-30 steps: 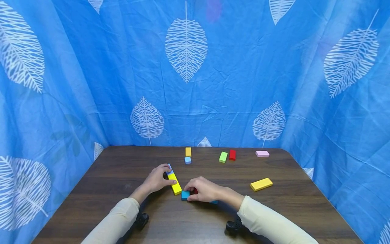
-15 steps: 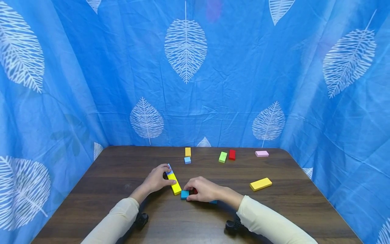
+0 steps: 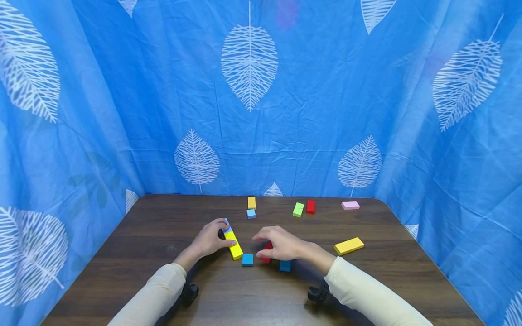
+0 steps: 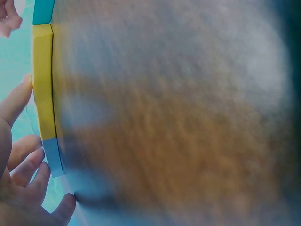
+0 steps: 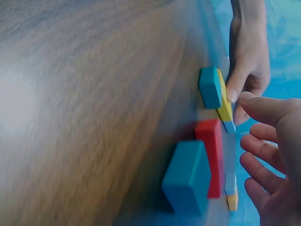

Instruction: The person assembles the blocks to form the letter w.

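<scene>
My left hand lies over a yellow block with a light-blue block at its far end. In the left wrist view, the thumb touches the yellow block, and the fingers are by the light-blue block. My right hand hovers, fingers spread and slightly bent, partly covering a red block. In the right wrist view nothing is between its fingers. A teal block sits near the yellow block's near end, and a second teal block stands right of the red one.
Toward the back of the brown table lie an orange-yellow block, a small light-blue block, a green block, a red block and a pink block. A long yellow block lies at the right. Blue curtain surrounds the table.
My right hand has let go and risen away from the blocks, slightly back and to the right, uncovering more of the red block and the right teal block. The left hand has stayed put.
</scene>
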`<state>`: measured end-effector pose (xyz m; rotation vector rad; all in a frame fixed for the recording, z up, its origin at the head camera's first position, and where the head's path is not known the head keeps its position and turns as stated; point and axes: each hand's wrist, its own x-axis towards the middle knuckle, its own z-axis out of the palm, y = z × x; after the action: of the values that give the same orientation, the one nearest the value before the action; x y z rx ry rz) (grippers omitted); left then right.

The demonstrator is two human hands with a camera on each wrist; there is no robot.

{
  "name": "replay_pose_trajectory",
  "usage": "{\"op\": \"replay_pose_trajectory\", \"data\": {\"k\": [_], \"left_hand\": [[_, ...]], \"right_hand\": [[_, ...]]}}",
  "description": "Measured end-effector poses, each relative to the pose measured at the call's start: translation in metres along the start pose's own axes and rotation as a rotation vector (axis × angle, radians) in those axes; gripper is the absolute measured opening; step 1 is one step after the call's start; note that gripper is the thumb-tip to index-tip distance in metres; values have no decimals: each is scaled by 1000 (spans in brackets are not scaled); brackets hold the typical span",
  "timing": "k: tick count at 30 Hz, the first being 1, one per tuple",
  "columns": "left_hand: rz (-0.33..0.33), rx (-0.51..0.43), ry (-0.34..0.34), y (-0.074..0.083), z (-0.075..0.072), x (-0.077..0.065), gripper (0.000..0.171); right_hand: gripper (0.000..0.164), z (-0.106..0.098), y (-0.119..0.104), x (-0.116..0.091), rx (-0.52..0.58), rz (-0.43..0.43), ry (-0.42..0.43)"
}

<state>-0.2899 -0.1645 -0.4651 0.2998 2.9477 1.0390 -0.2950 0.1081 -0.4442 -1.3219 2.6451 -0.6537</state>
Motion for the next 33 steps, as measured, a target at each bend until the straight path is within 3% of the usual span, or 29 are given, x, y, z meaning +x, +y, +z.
{"op": "replay_pose_trajectory", "data": {"k": [15,22,33], "left_hand": [[24,5,-5,-1,-1,0,59],[15,-6,-4,1,0,-2,58],[12,-2,2,-2,1,0,59]], "right_hand": [[58,-7,19,-27,-32,107,24],[67,4,20,-28,-91,135,27],[65,5,17,-20,-79,173,24]]}}
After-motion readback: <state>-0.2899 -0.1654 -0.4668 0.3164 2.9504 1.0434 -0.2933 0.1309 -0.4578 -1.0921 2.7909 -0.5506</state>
